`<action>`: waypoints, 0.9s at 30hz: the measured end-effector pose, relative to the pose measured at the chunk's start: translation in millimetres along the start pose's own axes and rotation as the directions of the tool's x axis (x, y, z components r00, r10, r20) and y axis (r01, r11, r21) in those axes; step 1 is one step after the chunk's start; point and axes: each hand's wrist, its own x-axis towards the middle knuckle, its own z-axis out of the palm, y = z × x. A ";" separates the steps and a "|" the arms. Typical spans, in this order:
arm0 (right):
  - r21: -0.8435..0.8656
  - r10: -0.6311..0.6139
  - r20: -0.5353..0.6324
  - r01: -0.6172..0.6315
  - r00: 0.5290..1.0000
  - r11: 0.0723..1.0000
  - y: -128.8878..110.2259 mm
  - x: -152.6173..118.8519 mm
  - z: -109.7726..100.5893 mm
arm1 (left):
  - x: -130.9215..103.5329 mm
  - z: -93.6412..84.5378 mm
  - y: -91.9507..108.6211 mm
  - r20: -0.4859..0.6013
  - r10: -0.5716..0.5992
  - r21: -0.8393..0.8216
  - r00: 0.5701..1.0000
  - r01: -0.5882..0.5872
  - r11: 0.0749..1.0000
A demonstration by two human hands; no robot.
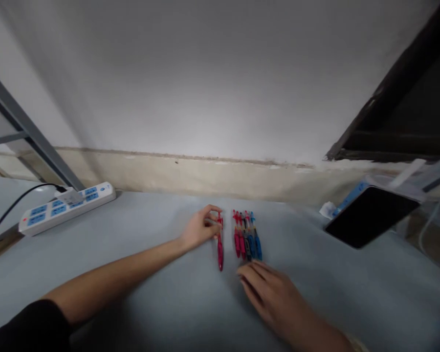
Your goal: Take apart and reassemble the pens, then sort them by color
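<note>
A red pen (220,252) lies upright in my view on the grey table, and my left hand (202,227) pinches its upper part between thumb and fingers. Just to the right is a row of several pens side by side: pinkish-red pens (239,244) at the left, a dark pen (247,247) in the middle and blue pens (255,244) at the right. My right hand (269,291) is closed at the near ends of this row, fingers curled together. Its fingertips are partly hidden, so I cannot tell whether it touches the pens or holds anything.
A white power strip (68,209) with a plugged-in adapter and black cable lies at the left. On the right a dark-screened tablet or phone (372,215) leans by a crumpled white tissue (327,210) and a blue packet (352,196). The wall (205,178) borders the table's far edge.
</note>
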 end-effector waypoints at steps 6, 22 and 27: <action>-0.401 -0.229 -0.034 0.197 0.973 0.895 10.8 18.5 3.2 | 16.9 5.0 -8.8 -0.045 0.068 0.183 0.997 -0.059 0.981; -0.270 -0.452 -0.408 0.368 0.793 0.890 23.0 3.0 -13.6 | -96.4 -10.1 11.3 0.056 -0.122 -0.020 0.991 0.123 0.992; 0.089 0.146 -0.692 -0.117 0.707 0.989 6.8 -16.4 -37.3 | -121.1 -12.8 4.8 0.107 -0.154 -0.196 0.982 0.173 0.965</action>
